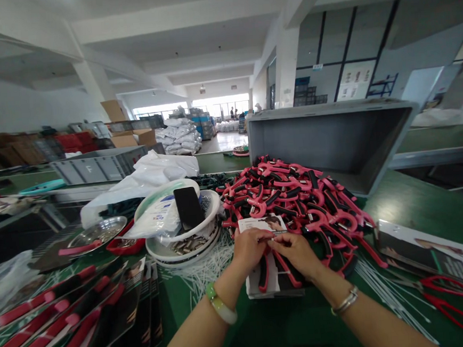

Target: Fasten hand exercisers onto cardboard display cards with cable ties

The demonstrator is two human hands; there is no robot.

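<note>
On a stack of printed cards [260,286] lies a pair of pink and black pliers, its two handles pointing toward me. My left hand [251,247] and my right hand [296,251] meet over its upper part, fingertips pinched close together. What the fingertips hold is too small to make out. The top card [259,223] shows just beyond my fingers. Right behind is a large heap of pink and black pliers [292,185]. White zip ties lie on both sides, one bunch [210,268] left and another [388,289] right.
Red-handled scissors [449,290] and more cards [434,254] lie at the right. Pliers on cards [66,320] are at the left. A phone [189,208] rests on a white basin [212,209] of metal parts. Behind the heap, a grey crate [313,140] stands tipped.
</note>
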